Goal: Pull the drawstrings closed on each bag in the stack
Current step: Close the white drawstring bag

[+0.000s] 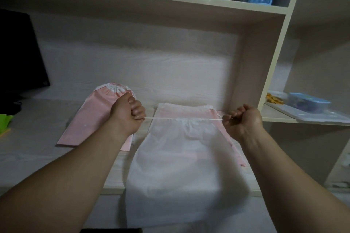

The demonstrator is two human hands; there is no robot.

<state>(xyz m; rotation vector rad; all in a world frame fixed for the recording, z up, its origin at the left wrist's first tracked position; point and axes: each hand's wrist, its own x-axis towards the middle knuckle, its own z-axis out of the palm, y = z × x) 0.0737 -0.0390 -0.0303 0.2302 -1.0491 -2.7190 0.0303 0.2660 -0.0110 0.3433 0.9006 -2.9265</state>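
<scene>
Pale tabletop holds my white bag, nearest me, on the pink stack. My left fingers and right fingers pinch the drawstring tight. I should pull evenly outward so the top bunches. Farther left lies a closed pink bag. No words I can read.

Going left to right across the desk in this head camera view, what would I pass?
Black monitor → green item → gathered pink bag → left hand → white bag → right hand → blue-lidded box.
</scene>
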